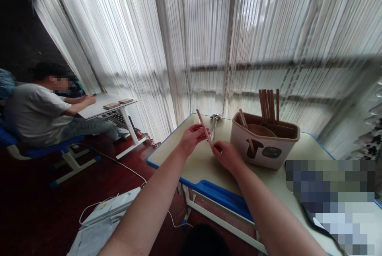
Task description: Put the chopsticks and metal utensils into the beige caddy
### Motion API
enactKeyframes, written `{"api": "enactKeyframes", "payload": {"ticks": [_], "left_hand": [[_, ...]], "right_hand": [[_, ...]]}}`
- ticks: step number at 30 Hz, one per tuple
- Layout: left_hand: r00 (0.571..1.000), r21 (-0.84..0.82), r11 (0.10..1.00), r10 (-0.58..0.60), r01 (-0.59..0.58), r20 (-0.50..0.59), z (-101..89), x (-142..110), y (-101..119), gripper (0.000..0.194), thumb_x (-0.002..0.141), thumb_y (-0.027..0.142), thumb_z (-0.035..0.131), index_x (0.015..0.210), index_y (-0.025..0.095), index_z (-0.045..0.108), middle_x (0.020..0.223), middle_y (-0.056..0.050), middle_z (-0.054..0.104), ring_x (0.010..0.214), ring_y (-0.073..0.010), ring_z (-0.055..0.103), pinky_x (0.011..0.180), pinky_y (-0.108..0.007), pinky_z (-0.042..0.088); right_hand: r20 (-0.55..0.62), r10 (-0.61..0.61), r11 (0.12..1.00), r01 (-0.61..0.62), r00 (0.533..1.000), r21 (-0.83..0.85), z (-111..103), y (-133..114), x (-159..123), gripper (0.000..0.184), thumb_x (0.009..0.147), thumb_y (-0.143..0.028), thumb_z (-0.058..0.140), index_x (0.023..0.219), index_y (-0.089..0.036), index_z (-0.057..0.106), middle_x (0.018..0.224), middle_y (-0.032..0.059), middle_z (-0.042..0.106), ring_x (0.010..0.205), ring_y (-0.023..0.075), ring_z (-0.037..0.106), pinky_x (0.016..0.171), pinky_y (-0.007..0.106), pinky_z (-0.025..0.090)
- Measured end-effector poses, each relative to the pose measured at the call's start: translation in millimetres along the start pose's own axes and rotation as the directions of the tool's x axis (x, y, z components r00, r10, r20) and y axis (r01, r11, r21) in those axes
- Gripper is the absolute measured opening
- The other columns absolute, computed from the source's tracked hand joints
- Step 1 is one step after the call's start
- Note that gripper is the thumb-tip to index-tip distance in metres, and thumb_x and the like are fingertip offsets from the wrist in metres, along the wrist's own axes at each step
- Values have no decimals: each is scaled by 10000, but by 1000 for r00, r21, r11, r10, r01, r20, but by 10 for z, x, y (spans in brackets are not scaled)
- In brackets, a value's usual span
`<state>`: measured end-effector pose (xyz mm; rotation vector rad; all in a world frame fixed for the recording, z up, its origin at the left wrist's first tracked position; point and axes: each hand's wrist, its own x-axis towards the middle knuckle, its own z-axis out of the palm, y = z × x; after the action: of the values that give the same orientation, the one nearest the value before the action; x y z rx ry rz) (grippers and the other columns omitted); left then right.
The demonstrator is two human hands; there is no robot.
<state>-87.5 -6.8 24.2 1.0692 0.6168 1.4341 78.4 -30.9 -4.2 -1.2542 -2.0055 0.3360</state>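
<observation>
Above the desk, a thin wooden chopstick point(202, 120) slants between my hands; whether more than one is held cannot be made out. My left hand point(193, 136) pinches it near the middle, fingers closed. At its lower end my right hand point(225, 153) closes around it with thumb and fingertips. Just behind the hands lies shiny metal cutlery point(215, 120), partly covered by them. Right of my right hand stands a white and brown plastic bin point(268, 150). Several brown chopsticks point(269, 105) stick up out of it, beside a round brown bowl-like piece point(261, 130).
The beige desk point(167, 148) has a blue edge and a blue front tray point(222, 197). A blurred-out item point(328, 192) lies at the right. White boxes and cables point(110, 208) are at lower left. A person point(38, 109) sits at another table point(98, 107). Sheer curtains point(205, 41) hang behind.
</observation>
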Motion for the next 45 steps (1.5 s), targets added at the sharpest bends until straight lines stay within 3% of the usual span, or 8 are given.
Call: {"api": "enactKeyframes", "payload": {"ticks": [5, 15, 22, 27, 31, 38, 41, 45], "left_hand": [[994, 27, 996, 90, -88, -68, -4, 15, 16, 293, 671, 281, 729, 894, 125, 623, 846, -69, 684, 754, -171, 665, 770, -371, 530], [999, 148, 988, 31, -34, 21, 83, -33, -7, 302, 619, 258, 759, 863, 104, 669, 814, -81, 698, 747, -187, 658, 781, -398, 536], [993, 196, 976, 108, -96, -53, 96, -21, -15, 299, 634, 297, 742, 857, 113, 666, 808, -75, 697, 708, -177, 653, 715, -372, 548], [979, 277, 948, 185, -155, -83, 163, -15, -54, 286, 656, 310, 719, 858, 116, 661, 778, -58, 688, 680, -158, 643, 692, -347, 551], [976, 262, 951, 197, -167, -90, 350, 2, -7, 279, 669, 319, 706, 854, 119, 649, 775, -43, 684, 665, -142, 634, 668, -326, 550], [950, 349, 890, 312, -293, 3, 841, 20, 272, 233, 706, 320, 675, 846, 135, 652, 758, -43, 681, 661, -139, 627, 566, -251, 526], [925, 377, 850, 376, -367, 52, 1058, 37, 381, 216, 725, 314, 658, 857, 142, 657, 770, -44, 688, 651, -124, 622, 562, -228, 516], [906, 372, 829, 411, -419, 103, 1316, 84, 486, 212, 728, 312, 659, 861, 146, 658, 752, -41, 688, 630, -117, 618, 545, -214, 510]], "right_hand": [[-5, -9, 999, 9, 1000, 43, 15, 6, 4, 182, 777, -320, 534, 857, -207, 652, 778, 30, 653, 652, 150, 573, 617, 253, 427], [-47, -40, 996, 44, 998, 78, 36, 39, 19, 188, 812, -291, 500, 866, -204, 658, 827, 44, 657, 694, 158, 585, 671, 269, 439], [19, -24, 998, 23, 1000, 55, 2, 15, 23, 169, 808, -273, 498, 826, -213, 656, 820, 40, 657, 726, 163, 579, 665, 259, 422], [6, -3, 999, 3, 1000, 50, -7, -3, -11, 164, 818, -265, 496, 836, -212, 650, 834, 42, 655, 742, 160, 583, 672, 251, 421], [-56, -34, 999, 34, 998, 0, -126, -37, -41, 160, 840, -248, 480, 832, -207, 634, 831, 43, 652, 750, 155, 588, 661, 239, 414], [-257, -152, 976, 105, 954, -189, -610, -192, -99, 202, 878, -263, 437, 840, -200, 625, 802, 32, 640, 648, 126, 565, 592, 230, 381], [-354, -223, 959, 139, 908, -248, -736, -260, -136, 181, 872, -243, 447, 847, -192, 618, 750, 21, 629, 598, 111, 534, 569, 228, 367], [-541, -285, 939, 119, 791, -322, -874, -291, -170, 122, 838, -214, 505, 874, -181, 617, 772, 31, 647, 703, 140, 536, 668, 250, 394]]}}
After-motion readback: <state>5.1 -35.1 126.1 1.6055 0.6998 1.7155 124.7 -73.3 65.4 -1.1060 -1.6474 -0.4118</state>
